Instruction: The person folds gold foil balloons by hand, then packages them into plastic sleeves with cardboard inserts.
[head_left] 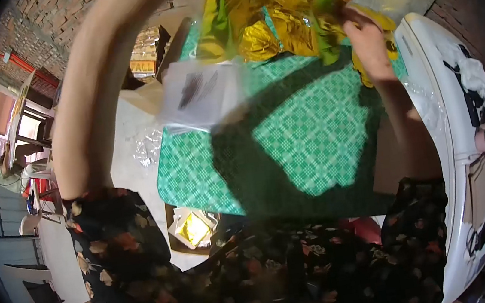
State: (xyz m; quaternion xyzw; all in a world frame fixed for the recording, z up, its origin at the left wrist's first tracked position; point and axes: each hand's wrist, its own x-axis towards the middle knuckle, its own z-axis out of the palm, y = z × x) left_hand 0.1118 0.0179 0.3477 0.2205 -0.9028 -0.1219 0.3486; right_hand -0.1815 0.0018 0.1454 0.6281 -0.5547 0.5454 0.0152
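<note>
A crumpled, shiny gold and green foil sheet (pixel 289 15) hangs and lies over the far side of the table, partly cut off by the top edge. My right hand (pixel 367 42) is at its right part, with the fingers closed on the foil; the fingertips are partly hidden in its folds. My left forearm (pixel 93 67) reaches up and out past the top edge, so the left hand is out of sight. Near the left edge of the table lies a stack of clear plastic sheets or bags (pixel 202 96) with a dark smudge-like print.
The table has a green checked cloth (pixel 318 130). Below its left edge stands a box (pixel 194 230) with a gold packet inside. A carton of bundled packs (pixel 148 51) is at the far left. A white appliance-like surface (pixel 439 127) runs along the right. Another person (pixel 6 171) sits far left.
</note>
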